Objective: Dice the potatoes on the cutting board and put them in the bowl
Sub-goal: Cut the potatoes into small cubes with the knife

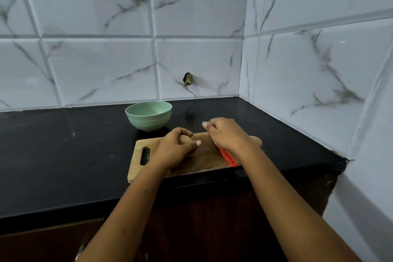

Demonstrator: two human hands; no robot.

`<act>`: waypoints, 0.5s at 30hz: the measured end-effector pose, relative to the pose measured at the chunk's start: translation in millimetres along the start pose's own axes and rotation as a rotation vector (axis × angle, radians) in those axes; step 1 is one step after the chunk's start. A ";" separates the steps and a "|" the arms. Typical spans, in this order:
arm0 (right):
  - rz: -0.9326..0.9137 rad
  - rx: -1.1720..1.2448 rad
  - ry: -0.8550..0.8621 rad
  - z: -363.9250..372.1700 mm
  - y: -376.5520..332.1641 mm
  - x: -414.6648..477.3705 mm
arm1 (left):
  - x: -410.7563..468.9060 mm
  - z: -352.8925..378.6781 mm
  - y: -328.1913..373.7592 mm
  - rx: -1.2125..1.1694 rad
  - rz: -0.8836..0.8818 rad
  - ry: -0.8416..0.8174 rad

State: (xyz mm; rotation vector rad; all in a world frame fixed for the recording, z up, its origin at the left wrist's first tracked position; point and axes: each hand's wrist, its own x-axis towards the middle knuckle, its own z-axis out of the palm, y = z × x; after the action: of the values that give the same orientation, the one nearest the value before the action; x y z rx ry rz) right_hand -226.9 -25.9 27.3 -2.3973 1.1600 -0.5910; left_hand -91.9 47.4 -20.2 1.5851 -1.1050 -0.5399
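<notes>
1. The cutting board (138, 168) is set near the front edge of the black tabletop (63, 155), presumably for easy reach.
2. An orange-handled knife (228, 157) lies slanted on the board under the right hand (227, 134). Whether it is grasped or merely covered cannot be told.
3. A whole potato (185, 139) is held on the board by the left hand (174, 151), with the fingers curled over it, seemingly to steady it for cutting.
4. The green bowl (146, 122) is placed just behind the board. It is empty, and is likely there to receive the pieces.
5. No brand, label or writing can be read.
</notes>
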 end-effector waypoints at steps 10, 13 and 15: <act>0.125 -0.273 0.053 13.9 16.9 -14.8 | -2.1 -0.4 -0.4 0.173 0.160 -0.031; 0.116 -0.161 0.100 13.7 18.2 -18.4 | -4.2 0.8 -3.3 0.141 0.165 0.051; 0.101 -0.134 0.113 18.3 18.9 -21.5 | -5.4 0.5 -4.0 0.166 0.162 0.072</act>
State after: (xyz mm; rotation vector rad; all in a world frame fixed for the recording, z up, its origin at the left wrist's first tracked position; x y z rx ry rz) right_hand -241.1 -16.2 -1.9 -2.4249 1.3999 -0.6422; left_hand -93.3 51.8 -25.1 1.6260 -1.2365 -0.2863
